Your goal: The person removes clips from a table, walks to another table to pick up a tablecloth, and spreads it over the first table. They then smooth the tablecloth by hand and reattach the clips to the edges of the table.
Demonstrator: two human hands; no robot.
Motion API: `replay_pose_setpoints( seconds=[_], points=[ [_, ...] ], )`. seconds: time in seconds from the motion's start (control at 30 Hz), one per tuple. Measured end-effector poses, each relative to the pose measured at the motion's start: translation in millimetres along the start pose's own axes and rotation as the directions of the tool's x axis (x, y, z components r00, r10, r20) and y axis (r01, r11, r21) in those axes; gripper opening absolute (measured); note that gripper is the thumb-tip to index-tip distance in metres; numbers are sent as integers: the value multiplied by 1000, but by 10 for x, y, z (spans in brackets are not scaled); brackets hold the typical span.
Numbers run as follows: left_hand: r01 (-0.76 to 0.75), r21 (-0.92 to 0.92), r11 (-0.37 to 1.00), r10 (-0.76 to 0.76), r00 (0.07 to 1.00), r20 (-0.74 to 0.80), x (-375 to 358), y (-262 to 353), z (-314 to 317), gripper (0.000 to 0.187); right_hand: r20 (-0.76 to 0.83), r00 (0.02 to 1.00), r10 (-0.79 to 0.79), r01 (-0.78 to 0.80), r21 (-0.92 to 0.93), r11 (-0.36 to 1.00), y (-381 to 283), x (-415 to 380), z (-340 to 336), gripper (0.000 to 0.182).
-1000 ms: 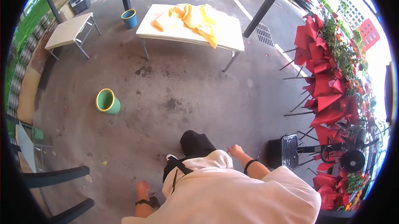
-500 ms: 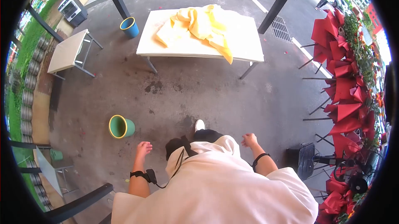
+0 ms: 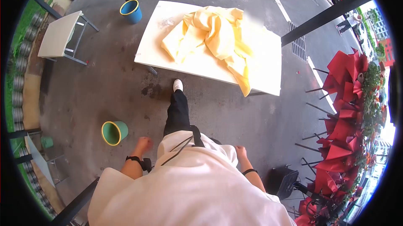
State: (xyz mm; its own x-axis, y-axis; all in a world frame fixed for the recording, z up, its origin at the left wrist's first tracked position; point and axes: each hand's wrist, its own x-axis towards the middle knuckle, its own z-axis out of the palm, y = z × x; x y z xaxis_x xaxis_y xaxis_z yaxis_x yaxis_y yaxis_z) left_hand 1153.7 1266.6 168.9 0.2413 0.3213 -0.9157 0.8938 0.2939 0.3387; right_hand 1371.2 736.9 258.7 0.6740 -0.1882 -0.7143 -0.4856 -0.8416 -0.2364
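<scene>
I look down over my white shirt while walking on grey concrete. My left hand (image 3: 143, 145) hangs at my side, fingers loosely curled, holding nothing; a black band sits on its wrist. My right hand (image 3: 240, 152) hangs by my right hip, also with nothing in it, its fingers loosely curled. One leg in black trousers with a white shoe (image 3: 178, 85) reaches forward toward a cream folding table (image 3: 155, 54). A crumpled yellow cloth (image 3: 214, 33) lies on that table and drapes over its near edge.
A green bucket (image 3: 114, 132) lies on its side left of me. A blue bucket (image 3: 130, 11) stands beyond the table. A smaller table (image 3: 56, 39) is at the far left. Red flower stands (image 3: 342, 121) line the right. A dark post (image 3: 327, 14) crosses the upper right.
I have walked forward; the table with the yellow cloth is much closer. My leg has swung ahead. Both hands stay at my sides with nothing in them.
</scene>
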Motion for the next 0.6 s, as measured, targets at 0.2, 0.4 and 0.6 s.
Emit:
replay_pose_setpoints(
  seconds=[0.2, 0.4, 0.6],
  points=[
    [-437, 550, 711, 475, 876, 82, 1023, 2586, -128, 22, 169, 979, 116, -130, 76, 989, -1085, 1, -220, 34],
    [-702, 591, 397, 794, 586, 163, 1914, 5280, 826, 24, 208, 968, 142, -227, 482, 846, -2663, 281, -766, 25],
    [-619, 474, 626, 755, 634, -168, 2722, 5861, 1862, 49, 210, 976, 54, -92, 179, 980, -3488, 436, -852, 25]
  ],
)
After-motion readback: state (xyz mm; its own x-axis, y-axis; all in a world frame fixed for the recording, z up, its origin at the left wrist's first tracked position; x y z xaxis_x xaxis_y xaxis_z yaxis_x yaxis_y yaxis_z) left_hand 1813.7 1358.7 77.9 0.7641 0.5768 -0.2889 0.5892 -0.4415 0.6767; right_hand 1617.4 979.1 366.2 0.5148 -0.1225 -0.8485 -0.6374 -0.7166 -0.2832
